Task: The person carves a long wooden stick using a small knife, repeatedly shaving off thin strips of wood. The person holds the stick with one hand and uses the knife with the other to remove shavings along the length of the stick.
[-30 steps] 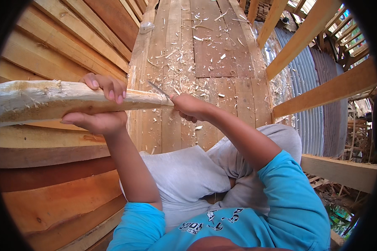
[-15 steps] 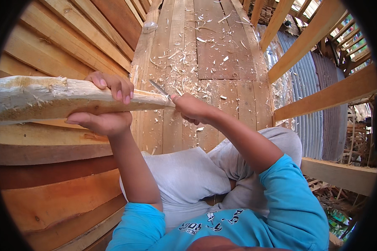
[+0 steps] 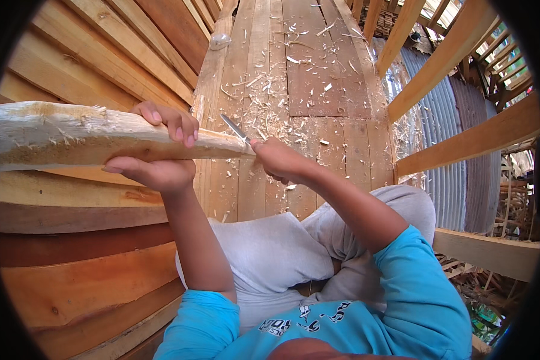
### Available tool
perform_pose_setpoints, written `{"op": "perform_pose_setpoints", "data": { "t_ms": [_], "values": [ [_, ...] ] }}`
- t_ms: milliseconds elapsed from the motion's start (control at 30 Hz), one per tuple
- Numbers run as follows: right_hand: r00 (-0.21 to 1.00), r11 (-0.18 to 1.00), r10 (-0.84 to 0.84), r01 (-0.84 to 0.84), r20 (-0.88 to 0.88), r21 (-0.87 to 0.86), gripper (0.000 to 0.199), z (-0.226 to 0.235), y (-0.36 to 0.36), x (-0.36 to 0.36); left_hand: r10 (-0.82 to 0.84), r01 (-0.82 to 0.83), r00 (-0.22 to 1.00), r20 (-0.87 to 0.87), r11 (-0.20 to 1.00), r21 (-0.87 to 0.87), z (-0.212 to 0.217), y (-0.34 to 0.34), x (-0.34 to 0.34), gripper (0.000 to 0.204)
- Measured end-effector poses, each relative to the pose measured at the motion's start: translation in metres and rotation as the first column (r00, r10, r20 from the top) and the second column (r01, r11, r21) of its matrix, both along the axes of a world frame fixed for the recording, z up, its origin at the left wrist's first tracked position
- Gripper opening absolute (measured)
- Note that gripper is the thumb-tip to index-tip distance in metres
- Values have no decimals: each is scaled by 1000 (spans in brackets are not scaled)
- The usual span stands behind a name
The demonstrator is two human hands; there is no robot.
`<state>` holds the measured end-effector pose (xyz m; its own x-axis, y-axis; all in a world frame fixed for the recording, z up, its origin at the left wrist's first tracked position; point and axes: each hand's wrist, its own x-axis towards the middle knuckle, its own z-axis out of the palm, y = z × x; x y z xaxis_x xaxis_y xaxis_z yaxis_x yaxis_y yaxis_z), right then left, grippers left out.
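Note:
A long pale piece of wood (image 3: pixel 78 135), thick at the left and tapering to a narrow tip, lies sideways in front of me, with rough, splintered patches along its upper side. My left hand (image 3: pixel 162 168) wraps round its narrower part, thumb below and fingers over the top. At the tip, my right hand (image 3: pixel 279 161) is closed on a knife (image 3: pixel 235 129); its handle is hidden in the fist. The blade points up and left, and its lower part meets the wood near the tip.
Shavings (image 3: pixel 270 108) litter the plank floor (image 3: pixel 255 192). A plank wall (image 3: pixel 84 273) runs along the left. On the right are wooden railings (image 3: pixel 474 147) with corrugated metal sheets (image 3: pixel 438 120) beyond. A clear plastic object (image 3: pixel 220 41) lies by the wall. My crossed legs (image 3: pixel 270 240) are below the wood.
The view has shifted slightly, so everything sits a little further right. The knife blade has turned a little against the wood's tip. Both hands keep their grip.

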<state>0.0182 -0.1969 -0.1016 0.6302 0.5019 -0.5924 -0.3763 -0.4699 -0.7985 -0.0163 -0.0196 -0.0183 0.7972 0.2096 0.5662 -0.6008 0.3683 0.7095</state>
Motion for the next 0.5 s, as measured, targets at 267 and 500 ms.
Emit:
{"op": "perform_pose_setpoints", "data": {
  "t_ms": [267,500],
  "values": [
    [996,993,-44,52,-76,110,47,-19,-4,8,47,-44,998,32,997,-62,5,-8,9,88],
    [996,991,-63,69,-61,114,51,-15,0,3,-23,23,999,38,1000,-16,0,-11,2,91]
  ]
}}
